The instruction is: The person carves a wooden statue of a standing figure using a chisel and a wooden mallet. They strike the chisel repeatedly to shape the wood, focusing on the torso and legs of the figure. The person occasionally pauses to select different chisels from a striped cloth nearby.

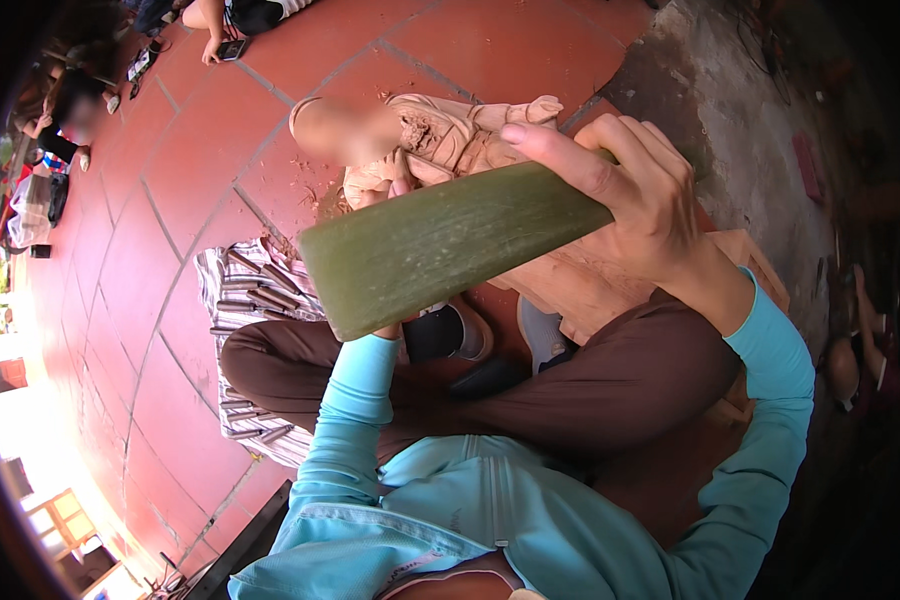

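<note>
Centre frame: green bamboo mallet [450,245], stiff and heavy-looking, smooth-faced; right hand [640,200] wrapped tight round narrow upper-right end, sound grip point. Left hand [402,180] mostly hidden behind mallet; finger state undeterminable. Wooden carving [450,135] behind.

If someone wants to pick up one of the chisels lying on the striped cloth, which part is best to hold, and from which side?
Probably the handle end, coming from above. The chisels lie flat and close together in a row on the striped cloth, so only their upper sides are free. Which end is the blade cannot be told at this size. The right hand already grips a flat green mallet.
</note>
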The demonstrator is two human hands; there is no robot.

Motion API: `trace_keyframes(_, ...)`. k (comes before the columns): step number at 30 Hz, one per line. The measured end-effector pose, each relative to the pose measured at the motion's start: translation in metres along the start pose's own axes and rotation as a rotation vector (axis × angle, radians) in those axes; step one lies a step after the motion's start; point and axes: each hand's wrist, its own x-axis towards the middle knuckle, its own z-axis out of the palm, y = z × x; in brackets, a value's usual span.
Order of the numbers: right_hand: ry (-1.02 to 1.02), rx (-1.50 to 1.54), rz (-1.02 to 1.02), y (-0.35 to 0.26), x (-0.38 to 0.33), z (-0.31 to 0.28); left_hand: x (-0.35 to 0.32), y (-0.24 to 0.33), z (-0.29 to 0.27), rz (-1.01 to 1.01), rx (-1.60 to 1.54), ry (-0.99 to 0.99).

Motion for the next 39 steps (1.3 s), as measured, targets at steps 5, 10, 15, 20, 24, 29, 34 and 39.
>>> trace_keyframes(5,-0.029,-0.241,-0.111,0.008,0.0,0.019,0.011,-0.021,-0.004,-0.058,-0.02,-0.2)
trace_keyframes(10,-0.033,-0.202,-0.096,0.003,0.005,0.019,0.007,-0.018,0.016,0.397,0.084,0.256)
trace_keyframes(15,-0.129,-0.266,-0.088,0.014,-0.012,0.013,0.0,0.049,-0.015,-0.224,-1.024,0.107)
trace_keyframes(20,-0.149,-0.11,0.083,0.01,-0.006,0.003,0.015,0.019,-0.013,-0.1,-0.86,0.227)
trace_keyframes(24,-0.026,0.056,0.109,0.001,-0.002,0.001,0.007,0.005,-0.006,0.069,-0.527,0.217)
trace_keyframes(29,0.075,-0.011,-0.064,-0.001,0.005,0.015,0.003,0.008,-0.003,0.357,-0.212,0.2)
trace_keyframes(34,0.012,-0.243,-0.257,0.012,-0.002,0.027,0.01,0.021,0.008,0.658,-0.116,0.254)
trace_keyframes(39,-0.143,-0.158,-0.003,0.017,-0.005,0.008,0.005,0.047,-0.01,0.02,-0.924,0.209)
